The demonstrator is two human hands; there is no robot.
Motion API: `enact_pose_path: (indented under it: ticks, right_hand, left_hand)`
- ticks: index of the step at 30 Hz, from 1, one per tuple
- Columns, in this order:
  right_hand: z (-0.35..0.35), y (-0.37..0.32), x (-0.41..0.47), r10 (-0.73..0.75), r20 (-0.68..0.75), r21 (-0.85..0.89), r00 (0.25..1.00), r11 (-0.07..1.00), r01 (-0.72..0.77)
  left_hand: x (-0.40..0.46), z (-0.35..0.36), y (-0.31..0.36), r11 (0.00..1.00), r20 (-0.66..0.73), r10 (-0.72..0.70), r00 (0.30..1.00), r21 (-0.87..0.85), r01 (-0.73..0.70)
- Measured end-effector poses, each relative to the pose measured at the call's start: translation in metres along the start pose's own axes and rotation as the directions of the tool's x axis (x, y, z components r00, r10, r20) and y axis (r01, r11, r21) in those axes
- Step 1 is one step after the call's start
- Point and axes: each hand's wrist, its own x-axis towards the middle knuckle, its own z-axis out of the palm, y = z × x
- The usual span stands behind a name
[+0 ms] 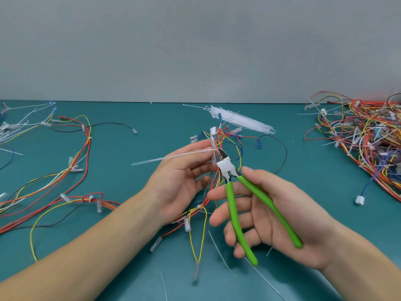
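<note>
My left hand (180, 181) holds a bundle of coloured wires (213, 181) up over the green table. A white cable tie (171, 156) is fastened round the bundle near my fingertips, and its long tail sticks out to the left. My right hand (267, 216) grips green-handled side cutters (238, 205). The handles are spread apart and the jaws (221, 156) sit right at the tie's head. A white multi-pin connector (213, 131) stands at the top of the bundle.
A pile of loose white cable ties (240, 120) lies behind the hands. A big tangle of wire harnesses (364, 135) fills the right side. More harnesses (71, 170) spread over the left. Cut tie tails (219, 253) lie near the table's front edge.
</note>
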Motion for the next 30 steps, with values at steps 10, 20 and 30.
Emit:
enact_pose_path:
  ticks: [10, 20, 30]
  right_hand:
    - [-0.0015, 0.0008, -0.0008, -0.014, -0.021, -0.033, 1.0, 0.999, 0.013]
    - [-0.002, 0.0006, -0.0015, -0.002, -0.007, -0.037, 1.0, 0.999, 0.001]
    - [0.0013, 0.0013, -0.0005, 0.006, 0.002, 0.009, 1.0, 1.0, -0.006]
  left_hand:
    - [-0.0009, 0.0007, -0.0005, 1.0, 0.038, 0.015, 0.999, 0.016, -0.016]
    - [-0.0023, 0.0019, 0.0003, 0.999, 0.06, 0.009, 0.998, 0.035, -0.011]
    - [-0.0031, 0.0011, -0.0003, 1.0, 0.051, 0.0, 0.999, 0.001, 0.0]
